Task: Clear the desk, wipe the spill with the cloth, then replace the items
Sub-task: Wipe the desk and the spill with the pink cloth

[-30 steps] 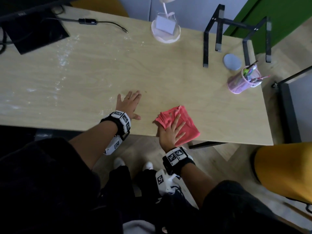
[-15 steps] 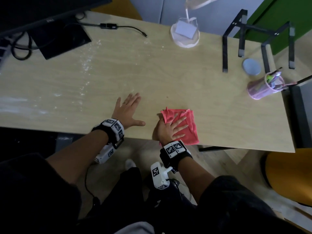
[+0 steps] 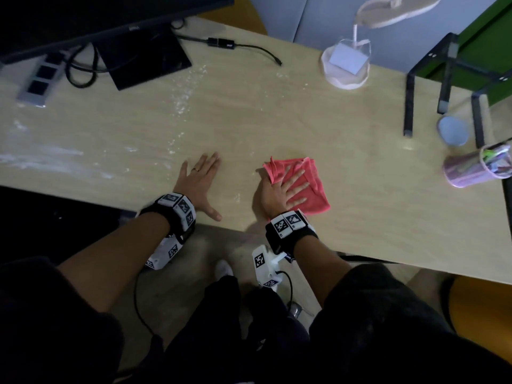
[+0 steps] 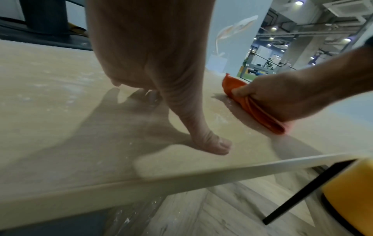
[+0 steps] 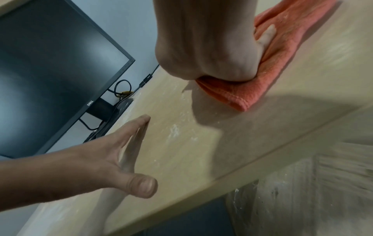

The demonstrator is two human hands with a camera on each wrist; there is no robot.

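Right hand [image 3: 279,189]: lies palm-down on the folded cloth [image 3: 313,187] near the front edge of the surface [image 3: 277,112]; its fingers [image 3: 297,187] are straight and spread, pressing the fabric flat rather than gripping it.
Left hand [image 3: 198,184]: flat on the bare wood just left of the cloth, not touching it; fingers extended and together, thumb splayed toward the front edge, holding nothing. A ring shows on one finger.
Cloth: coral-red, folded into a rough square, resting on the surface under the right palm; the left wrist view shows its folded layers [image 4: 260,111].
Spill [image 3: 180,106]: whitish streaks and specks run across the left half of the surface, from near the monitor base [image 3: 144,62] toward the front-left edge, well apart from the cloth.
Back of surface: monitor, a power strip [image 3: 38,81], a loose cable [image 3: 249,48], a lamp base [image 3: 346,67].
Right end: a black stand [image 3: 443,79], a small round blue-grey object [image 3: 453,131], and a pink pen cup [image 3: 471,167] holding pens.
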